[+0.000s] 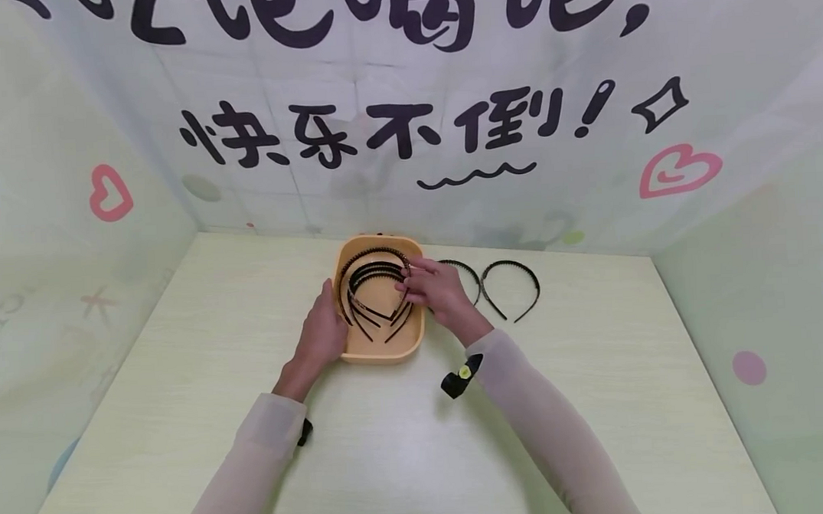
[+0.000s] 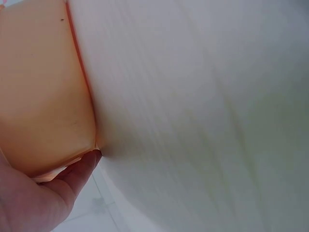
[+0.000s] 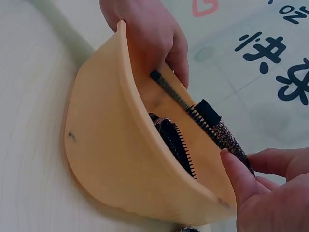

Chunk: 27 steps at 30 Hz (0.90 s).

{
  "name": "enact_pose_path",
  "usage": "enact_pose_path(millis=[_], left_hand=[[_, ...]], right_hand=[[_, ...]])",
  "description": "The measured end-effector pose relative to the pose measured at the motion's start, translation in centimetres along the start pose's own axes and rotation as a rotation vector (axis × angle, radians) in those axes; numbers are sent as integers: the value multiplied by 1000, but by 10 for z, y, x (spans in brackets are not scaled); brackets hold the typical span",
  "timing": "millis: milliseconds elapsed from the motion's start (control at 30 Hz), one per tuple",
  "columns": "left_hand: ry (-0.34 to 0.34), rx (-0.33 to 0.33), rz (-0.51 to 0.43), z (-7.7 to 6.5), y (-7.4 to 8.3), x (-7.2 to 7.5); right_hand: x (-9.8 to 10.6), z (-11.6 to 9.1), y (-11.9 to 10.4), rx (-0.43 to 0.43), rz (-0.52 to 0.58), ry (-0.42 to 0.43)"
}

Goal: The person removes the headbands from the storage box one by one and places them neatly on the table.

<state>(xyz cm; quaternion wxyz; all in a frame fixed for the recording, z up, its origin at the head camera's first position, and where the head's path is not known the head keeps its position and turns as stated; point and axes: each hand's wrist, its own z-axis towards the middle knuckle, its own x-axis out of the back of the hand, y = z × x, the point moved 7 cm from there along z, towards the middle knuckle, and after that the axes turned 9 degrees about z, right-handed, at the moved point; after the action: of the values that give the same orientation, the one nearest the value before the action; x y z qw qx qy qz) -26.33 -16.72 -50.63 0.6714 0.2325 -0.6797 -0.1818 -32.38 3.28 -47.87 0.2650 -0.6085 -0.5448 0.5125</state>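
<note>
An orange plastic bin point(image 1: 381, 359) stands near the back of the table. My left hand point(image 1: 323, 327) grips its left side; in the right wrist view that hand point(image 3: 152, 29) is over the far rim. With thumb and fingers, my right hand point(image 1: 443, 288) pinches a black toothed headband point(image 3: 199, 118) with a glittery surface over the bin's opening. Below it, several black headbands point(image 3: 177, 145) lie nested in the bin. To the right of the bin two more headbands lie on the table, the farther headband point(image 1: 511, 263) in full view and the nearer headband point(image 1: 462, 265) partly behind my right hand.
The pale wood-grain table point(image 1: 392, 449) runs up to a printed cloth backdrop point(image 1: 353, 190) close behind the bin. Cloth side panels border the table left and right. A black camera mount point(image 1: 461, 376) hangs at my right wrist.
</note>
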Motion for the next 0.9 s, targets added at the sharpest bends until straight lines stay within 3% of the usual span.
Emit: enact_pose_path(millis=[900], left_hand=[[2, -20, -1, 0, 1, 0]], right_hand=[[58, -8, 2, -70, 90, 13]])
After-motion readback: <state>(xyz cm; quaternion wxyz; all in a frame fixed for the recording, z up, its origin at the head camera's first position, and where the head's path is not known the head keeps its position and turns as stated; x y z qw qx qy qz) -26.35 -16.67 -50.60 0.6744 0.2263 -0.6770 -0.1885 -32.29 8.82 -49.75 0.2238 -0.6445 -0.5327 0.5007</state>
